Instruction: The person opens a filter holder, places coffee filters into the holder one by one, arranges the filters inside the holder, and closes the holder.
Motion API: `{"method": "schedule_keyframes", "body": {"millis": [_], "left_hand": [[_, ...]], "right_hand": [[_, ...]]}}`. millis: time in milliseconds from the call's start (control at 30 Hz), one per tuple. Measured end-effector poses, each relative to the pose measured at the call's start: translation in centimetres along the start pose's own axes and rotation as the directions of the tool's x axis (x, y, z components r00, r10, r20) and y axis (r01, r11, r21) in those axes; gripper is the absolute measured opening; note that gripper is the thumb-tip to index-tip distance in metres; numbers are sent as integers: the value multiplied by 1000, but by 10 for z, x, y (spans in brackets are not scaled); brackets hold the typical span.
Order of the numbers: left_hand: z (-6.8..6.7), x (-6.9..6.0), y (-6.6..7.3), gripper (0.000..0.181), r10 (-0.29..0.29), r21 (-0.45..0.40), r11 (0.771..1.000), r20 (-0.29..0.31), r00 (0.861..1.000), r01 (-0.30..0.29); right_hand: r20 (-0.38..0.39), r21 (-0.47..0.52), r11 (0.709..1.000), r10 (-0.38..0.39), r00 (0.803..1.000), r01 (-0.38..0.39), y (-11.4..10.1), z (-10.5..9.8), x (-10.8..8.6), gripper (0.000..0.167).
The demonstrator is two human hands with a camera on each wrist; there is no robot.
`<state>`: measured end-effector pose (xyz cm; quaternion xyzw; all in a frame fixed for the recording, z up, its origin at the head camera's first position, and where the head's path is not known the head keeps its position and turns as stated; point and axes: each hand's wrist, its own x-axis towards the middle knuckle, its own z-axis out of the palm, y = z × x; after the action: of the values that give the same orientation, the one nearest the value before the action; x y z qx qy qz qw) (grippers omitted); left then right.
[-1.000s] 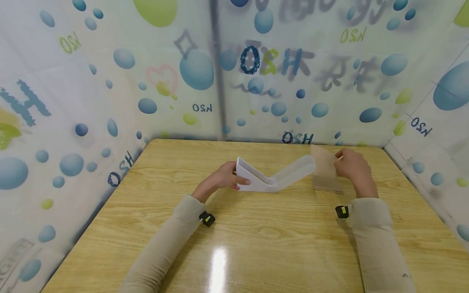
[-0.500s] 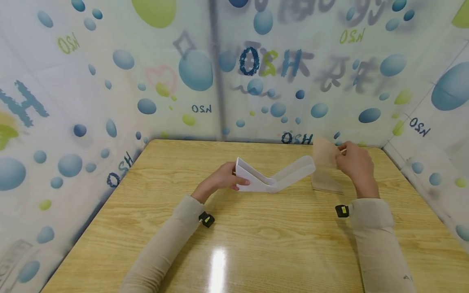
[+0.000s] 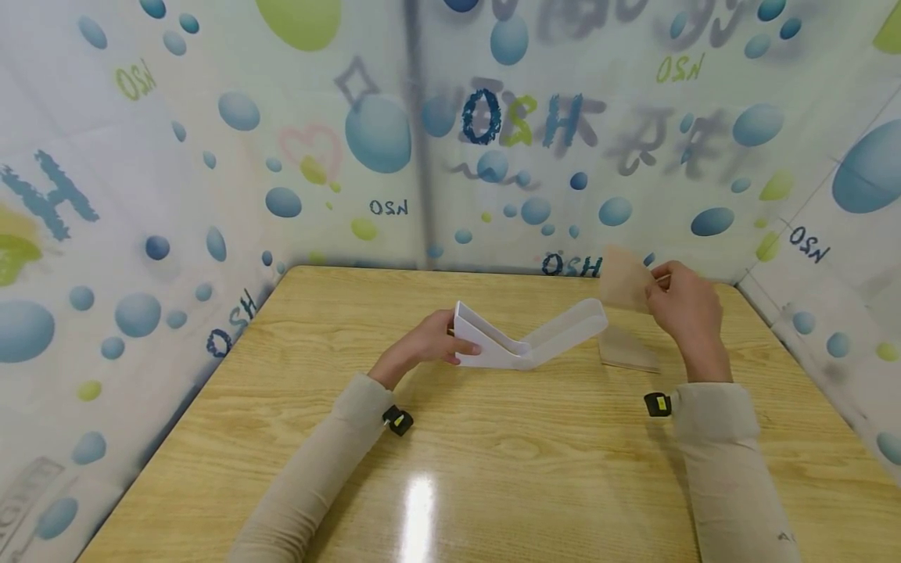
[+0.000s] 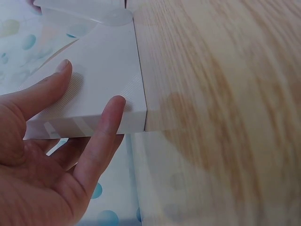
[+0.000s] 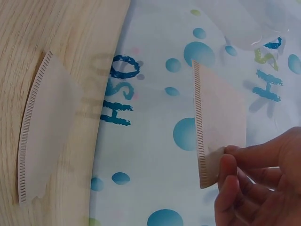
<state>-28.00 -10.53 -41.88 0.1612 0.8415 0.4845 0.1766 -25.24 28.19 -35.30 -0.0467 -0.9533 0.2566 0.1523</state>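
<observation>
Near the far edge of the desk (image 3: 535,446), roughly midway between its two far corners, stands a white box (image 3: 498,355) with its translucent lid (image 3: 566,327) swung open toward the right edge. The person's left hand (image 3: 431,338) grasps the box at its left end. Closer to the far right corner, the right hand (image 3: 684,305) pinches a tan paper sheet (image 3: 622,281) between thumb and fingers, holding it raised off the desk; from the head view it overlaps the far edge and the patterned wall (image 3: 296,148) behind. Lower down, just beside the lid's outer end, another paper piece (image 3: 629,352) lies on the desk, apart from the pinched one; whether it is one layer or several, I cannot tell. Seen from the right wrist, each shows a ribbed border along one side. Beige sleeves (image 3: 718,461) cover both forearms, and a small black device (image 3: 658,405) sits at each wrist, over the bare desk surface
</observation>
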Motion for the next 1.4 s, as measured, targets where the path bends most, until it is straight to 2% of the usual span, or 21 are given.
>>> {"method": "schedule_keyframes", "body": {"millis": [500,833,1400], "left_hand": [[0,1,-3,41,16,-1,1000,2,1000,-16],[0,0,-2,40,11,-3,1000,5,1000,-11],[0,0,0,40,15,5,1000,7,1000,-15]], "right_hand": [[-41,14,1000,-24,999,25,-10,-4,-3,38],[-145,63,996,-60,988,70,-16,-6,-8,32],[-151,60,996,-63,987,73,-21,-8,-11,35]]}}
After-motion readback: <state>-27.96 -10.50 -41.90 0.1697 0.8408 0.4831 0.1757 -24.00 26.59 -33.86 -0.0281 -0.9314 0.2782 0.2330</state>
